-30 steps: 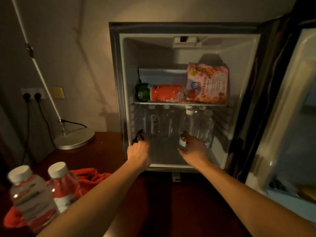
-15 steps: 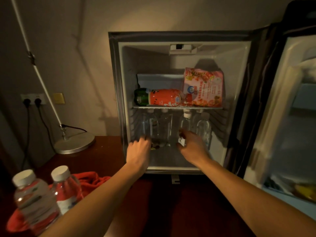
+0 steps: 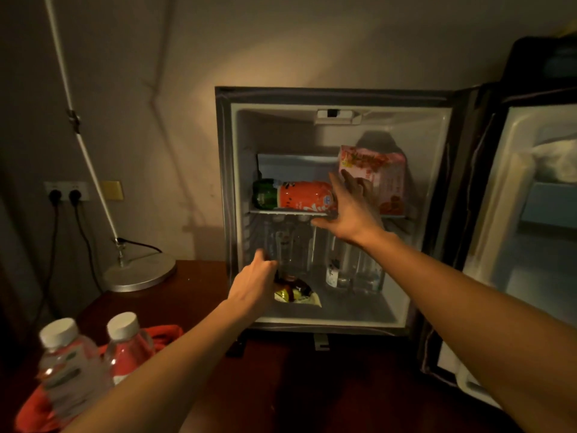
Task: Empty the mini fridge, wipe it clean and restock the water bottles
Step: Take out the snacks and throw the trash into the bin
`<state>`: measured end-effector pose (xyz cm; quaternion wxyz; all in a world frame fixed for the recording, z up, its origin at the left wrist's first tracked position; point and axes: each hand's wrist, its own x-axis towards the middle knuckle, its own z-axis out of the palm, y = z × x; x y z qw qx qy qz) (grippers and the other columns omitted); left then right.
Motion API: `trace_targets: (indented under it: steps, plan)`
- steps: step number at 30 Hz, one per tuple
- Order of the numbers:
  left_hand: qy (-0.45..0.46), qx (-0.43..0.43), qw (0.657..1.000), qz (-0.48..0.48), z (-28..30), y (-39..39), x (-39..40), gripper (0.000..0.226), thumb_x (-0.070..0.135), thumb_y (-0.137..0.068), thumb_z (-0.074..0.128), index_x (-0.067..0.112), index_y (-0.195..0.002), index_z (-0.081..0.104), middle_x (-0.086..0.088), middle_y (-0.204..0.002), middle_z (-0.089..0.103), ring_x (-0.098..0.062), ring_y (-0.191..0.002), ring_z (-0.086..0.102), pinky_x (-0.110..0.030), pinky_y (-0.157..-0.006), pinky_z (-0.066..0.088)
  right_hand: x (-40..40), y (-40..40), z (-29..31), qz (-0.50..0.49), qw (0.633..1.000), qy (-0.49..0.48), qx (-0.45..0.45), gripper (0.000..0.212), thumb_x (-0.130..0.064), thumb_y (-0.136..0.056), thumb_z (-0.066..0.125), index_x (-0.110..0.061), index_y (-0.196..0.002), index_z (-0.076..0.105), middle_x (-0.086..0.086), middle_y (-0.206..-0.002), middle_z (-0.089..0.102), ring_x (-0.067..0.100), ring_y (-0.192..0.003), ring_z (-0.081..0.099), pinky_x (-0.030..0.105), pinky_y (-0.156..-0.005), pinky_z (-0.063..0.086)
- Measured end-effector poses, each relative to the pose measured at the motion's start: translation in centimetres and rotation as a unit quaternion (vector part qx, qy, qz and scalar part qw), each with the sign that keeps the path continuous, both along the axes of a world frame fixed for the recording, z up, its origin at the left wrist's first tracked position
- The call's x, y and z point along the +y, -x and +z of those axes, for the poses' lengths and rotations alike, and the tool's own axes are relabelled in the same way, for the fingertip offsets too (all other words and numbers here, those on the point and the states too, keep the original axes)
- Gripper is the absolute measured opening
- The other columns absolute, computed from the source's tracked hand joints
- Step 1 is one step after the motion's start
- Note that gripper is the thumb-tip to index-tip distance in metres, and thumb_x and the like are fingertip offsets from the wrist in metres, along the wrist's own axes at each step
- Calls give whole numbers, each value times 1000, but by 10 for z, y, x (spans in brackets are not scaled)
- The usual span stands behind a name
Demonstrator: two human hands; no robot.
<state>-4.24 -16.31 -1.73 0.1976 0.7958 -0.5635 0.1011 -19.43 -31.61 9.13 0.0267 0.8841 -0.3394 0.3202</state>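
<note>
Reaching, right hand (image 3: 352, 210): fingers spread at upper shelf (image 3: 290, 212), between 1 orange bottle (image 3: 304, 195) lying flat & 1 pink snack bag (image 3: 382, 173); grips nothing.
Left hand (image 3: 254, 281): low in mini fridge (image 3: 312, 98), on 1 snack packet (image 3: 296, 293); grip can't tell.
Inside, below shelf: approx 4 water bottles (image 3: 335, 267) upright.
Desk (image 3: 193, 285): 2 water bottles (image 3: 71, 367), red cloth (image 3: 165, 334), 1 lamp base (image 3: 140, 273).
</note>
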Motion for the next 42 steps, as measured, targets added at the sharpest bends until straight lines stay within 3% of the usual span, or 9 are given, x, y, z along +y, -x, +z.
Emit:
trace_targets:
  steps: [4, 9, 15, 18, 22, 27, 31, 38, 42]
  plan:
    - [-3, 16, 1000, -22, 1, -5, -1, 24, 24, -87, 71, 16, -108, 62, -5, -106, 63, -25, -89, 65, -43, -76, 56, -4, -12, 3, -3, 1000, -2, 23, 99, -61, -74, 71, -30, -151, 17, 13, -152, 28, 38, -138, 25, 52, -113, 26]
    - [22, 66, 997, -34, 1, -9, -2, 29, 29, -88, 72, 17, -110, 58, 0, -99, 68, -20, -84, 66, -39, -72, 59, -3, -15, 11, -5, 1000, 18, -4, 78, -51, -76, 73, -27, -139, 34, 15, -142, 30, 39, -131, 31, 53, -108, 35]
    - [46, 119, 990, -62, 1, -7, 2, 26, 25, -86, 73, 19, -111, 65, 2, -103, 71, -15, -89, 66, -39, -77, 59, 4, -9, 13, 42, 997, 59, -26, 62, -41, -77, 76, -22, -122, 37, 13, -124, 52, 35, -103, 59, 41, -80, 53]
    - [47, 129, 988, -67, 5, -3, 9, 28, 29, -85, 74, 21, -111, 66, 4, -103, 71, -14, -91, 67, -39, -78, 59, 14, 1, 12, 51, 991, 108, -60, 59, -42, -79, 74, -20, -124, 43, 12, -119, 56, 35, -97, 62, 35, -74, 51]
    - [53, 109, 992, -41, 12, 0, 18, 26, 32, -81, 77, 22, -100, 63, 2, -97, 70, -19, -87, 67, -42, -73, 57, 34, 21, 9, 86, 986, 50, -134, 61, -47, -79, 73, -19, -126, 45, 11, -117, 57, 31, -93, 62, 29, -68, 47]
    - [69, 126, 988, -56, 15, 23, 27, 30, 26, -77, 81, 15, -96, 61, -1, -96, 71, -17, -84, 67, -34, -69, 55, 59, 64, -16, 85, 984, 28, -153, 64, -46, -75, 77, -21, -126, 49, 7, -117, 59, 28, -99, 62, 27, -75, 46]
    - [62, 134, 986, -75, 12, 52, 33, 30, 24, -75, 81, 14, -93, 60, 1, -91, 68, -20, -83, 66, -37, -70, 55, 82, 116, -44, 60, 989, 23, -132, 65, -48, -73, 78, -24, -126, 50, 3, -115, 61, 26, -100, 62, 30, -79, 48]
    - [53, 105, 986, -121, 3, 138, 40, 13, 12, -78, 73, 11, -85, 62, -9, -85, 66, -30, -80, 63, -38, -63, 49, 132, 215, -98, -17, 988, 11, -154, 66, -54, -72, 77, -29, -128, 53, -3, -118, 61, 20, -100, 62, 27, -81, 46]
    - [51, 94, 979, -171, -3, 194, 50, 13, 6, -79, 70, 11, -89, 64, -2, -79, 61, -25, -76, 60, -33, -63, 46, 156, 276, -122, -34, 982, 3, -187, 67, -54, -68, 81, -29, -125, 55, -4, -115, 63, 11, -98, 60, 21, -83, 45]
